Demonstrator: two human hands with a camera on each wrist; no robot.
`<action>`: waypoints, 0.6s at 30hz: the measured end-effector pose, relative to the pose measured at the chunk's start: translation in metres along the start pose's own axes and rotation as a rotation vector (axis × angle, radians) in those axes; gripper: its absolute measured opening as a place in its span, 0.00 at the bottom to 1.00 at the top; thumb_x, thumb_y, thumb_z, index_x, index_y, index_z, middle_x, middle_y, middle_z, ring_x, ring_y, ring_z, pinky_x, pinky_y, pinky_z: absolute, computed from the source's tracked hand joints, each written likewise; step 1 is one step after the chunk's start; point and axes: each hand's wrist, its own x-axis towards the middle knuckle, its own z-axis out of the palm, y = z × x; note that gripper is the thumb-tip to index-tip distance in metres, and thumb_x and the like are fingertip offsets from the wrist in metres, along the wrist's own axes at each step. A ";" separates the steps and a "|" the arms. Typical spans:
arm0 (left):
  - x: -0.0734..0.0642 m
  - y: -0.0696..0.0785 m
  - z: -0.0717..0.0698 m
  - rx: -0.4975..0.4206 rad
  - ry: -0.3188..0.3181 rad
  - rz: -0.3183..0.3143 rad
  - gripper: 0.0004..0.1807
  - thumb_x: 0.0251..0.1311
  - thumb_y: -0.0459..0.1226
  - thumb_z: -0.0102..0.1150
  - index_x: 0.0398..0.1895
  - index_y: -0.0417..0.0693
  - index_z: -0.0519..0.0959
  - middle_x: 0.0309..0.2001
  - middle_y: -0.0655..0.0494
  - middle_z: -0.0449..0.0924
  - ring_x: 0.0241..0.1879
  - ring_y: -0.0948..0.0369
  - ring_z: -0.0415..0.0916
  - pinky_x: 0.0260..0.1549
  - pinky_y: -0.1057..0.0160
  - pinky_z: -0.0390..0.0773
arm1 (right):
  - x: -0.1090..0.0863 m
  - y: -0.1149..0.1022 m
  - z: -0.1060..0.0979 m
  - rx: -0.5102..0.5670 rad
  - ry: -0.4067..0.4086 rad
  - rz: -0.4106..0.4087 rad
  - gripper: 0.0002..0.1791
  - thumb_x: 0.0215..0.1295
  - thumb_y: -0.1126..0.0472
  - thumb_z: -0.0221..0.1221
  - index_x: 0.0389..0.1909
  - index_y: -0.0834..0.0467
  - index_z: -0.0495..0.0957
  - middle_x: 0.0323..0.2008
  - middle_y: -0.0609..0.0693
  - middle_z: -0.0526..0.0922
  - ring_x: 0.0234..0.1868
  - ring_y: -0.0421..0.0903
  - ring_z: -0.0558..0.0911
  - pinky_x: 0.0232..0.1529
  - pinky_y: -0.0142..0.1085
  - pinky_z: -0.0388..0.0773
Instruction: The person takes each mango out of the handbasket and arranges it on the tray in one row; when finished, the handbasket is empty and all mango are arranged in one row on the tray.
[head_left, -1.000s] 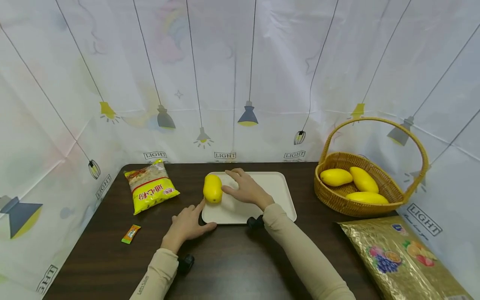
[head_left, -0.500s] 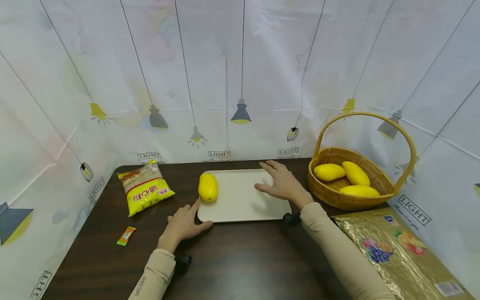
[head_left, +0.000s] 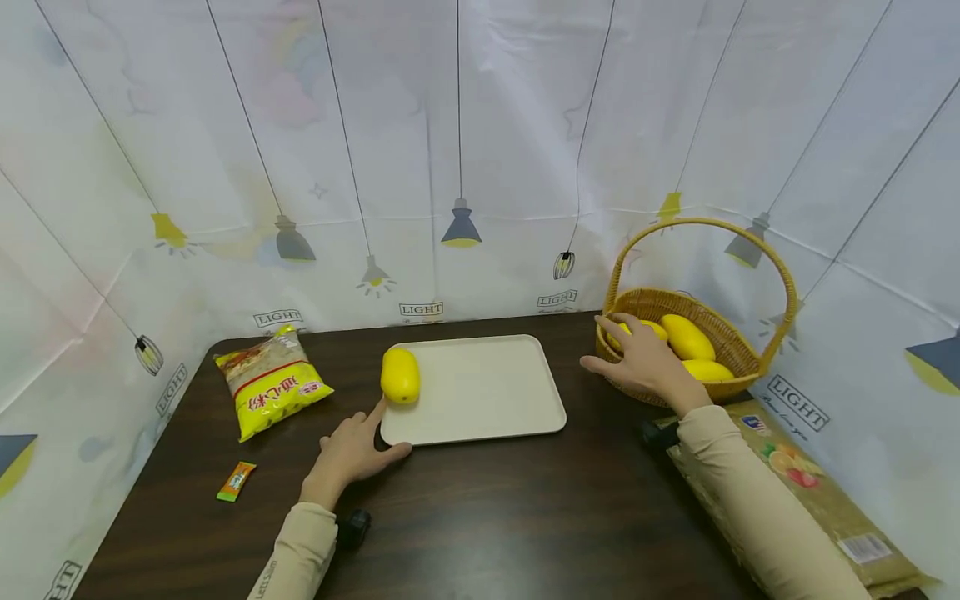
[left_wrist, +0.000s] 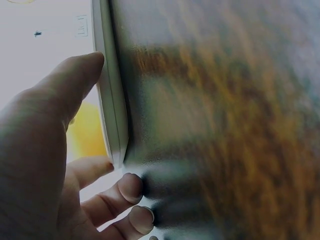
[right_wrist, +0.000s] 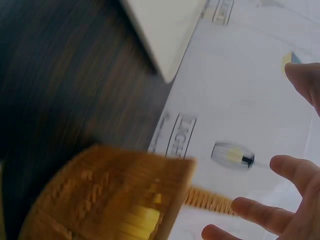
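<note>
A white tray [head_left: 487, 392] lies on the dark table, with a yellow mango [head_left: 401, 375] at its left end. My left hand [head_left: 348, 454] rests at the tray's near left corner, thumb and index fingertip at the edge. The left wrist view shows the thumb against the tray's rim [left_wrist: 114, 105]. To the right, my right hand [head_left: 648, 362] is over the front left side of a wicker basket [head_left: 726, 340], fingers spread and holding nothing. Inside it lie a mango [head_left: 687, 336] and two others, one partly hidden behind the hand. The right wrist view catches the basket wall [right_wrist: 100, 190] below the fingers.
A yellow snack bag [head_left: 273, 383] lies at the back left. Nearer on that side is a small orange and green packet [head_left: 236, 482]. A large gold bag [head_left: 817, 500] lies at the right, partly under my right forearm. The basket's tall handle [head_left: 783, 279] arches over its opening.
My right hand has moved right, from beside the mango on the tray, across the tray to the basket. The left hand stays at the tray's corner. The head view has shifted right.
</note>
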 end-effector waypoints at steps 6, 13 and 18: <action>0.000 -0.002 -0.002 -0.002 -0.005 0.003 0.55 0.56 0.71 0.56 0.81 0.56 0.52 0.68 0.36 0.71 0.65 0.39 0.71 0.54 0.20 0.64 | -0.020 0.035 -0.019 -0.034 0.013 0.045 0.48 0.66 0.31 0.55 0.77 0.57 0.58 0.73 0.72 0.57 0.70 0.76 0.61 0.66 0.71 0.60; -0.001 -0.005 0.001 -0.009 0.002 0.005 0.55 0.55 0.72 0.56 0.81 0.55 0.54 0.68 0.36 0.70 0.67 0.38 0.70 0.54 0.18 0.62 | -0.041 0.073 -0.031 -0.065 -0.030 0.097 0.50 0.67 0.30 0.53 0.79 0.58 0.54 0.73 0.77 0.54 0.69 0.79 0.59 0.63 0.74 0.60; 0.001 -0.004 0.003 -0.011 0.019 0.016 0.55 0.55 0.72 0.56 0.80 0.55 0.55 0.67 0.37 0.72 0.66 0.39 0.71 0.54 0.19 0.63 | -0.050 0.096 -0.037 -0.067 -0.077 0.143 0.50 0.69 0.31 0.50 0.79 0.61 0.53 0.72 0.79 0.54 0.68 0.80 0.58 0.61 0.75 0.59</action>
